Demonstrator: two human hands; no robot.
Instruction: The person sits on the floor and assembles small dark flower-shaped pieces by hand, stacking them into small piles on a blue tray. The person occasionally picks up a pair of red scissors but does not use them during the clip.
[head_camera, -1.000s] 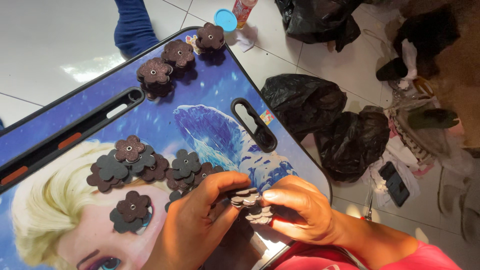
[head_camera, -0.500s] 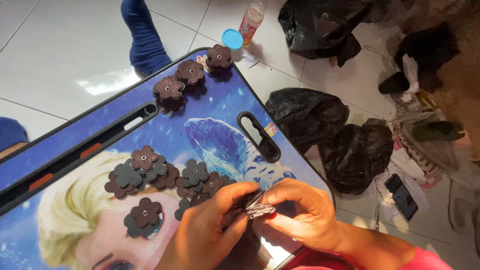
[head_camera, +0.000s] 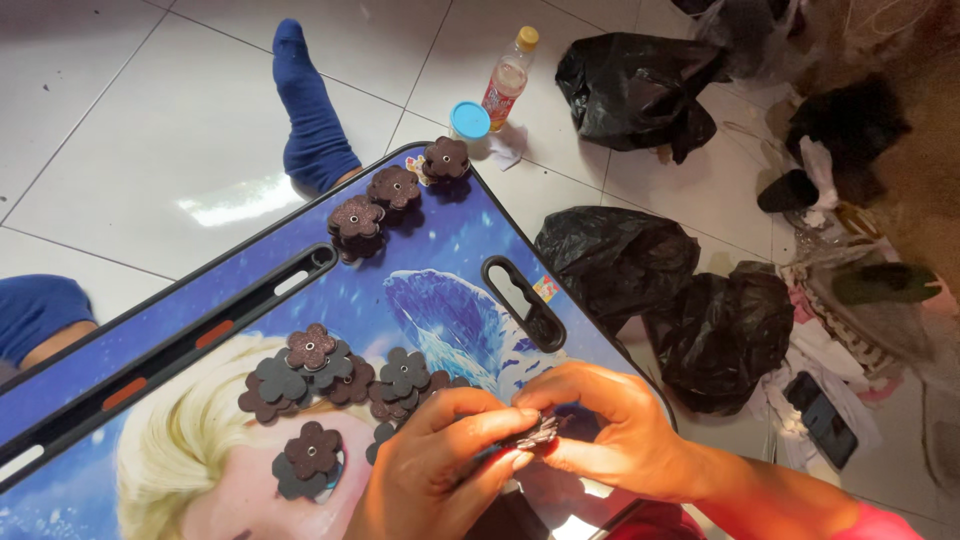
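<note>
My left hand (head_camera: 440, 470) and my right hand (head_camera: 610, 430) meet at the near edge of a blue lap table (head_camera: 440, 270) printed with a cartoon picture. Both pinch a small stack of dark brown flower-shaped pieces (head_camera: 535, 433) between thumbs and fingertips. Just left of my hands lies a loose heap of the same flower pieces (head_camera: 340, 375), each with a small metal eyelet. A single flower stack (head_camera: 310, 452) lies nearer me. Three neat stacks of flowers (head_camera: 395, 188) stand in a row at the table's far corner.
The table has a handle slot (head_camera: 522, 300) and a long pen groove (head_camera: 200, 330). On the white tiled floor are a foot in a blue sock (head_camera: 310, 115), a small bottle (head_camera: 508, 80), a blue cap (head_camera: 469, 120), black plastic bags (head_camera: 620, 260), a phone (head_camera: 825, 420).
The view has shifted, so the table sits lower and to the right in frame. My hands stay together, and the flower stack between them is now pinched edge-on.
</note>
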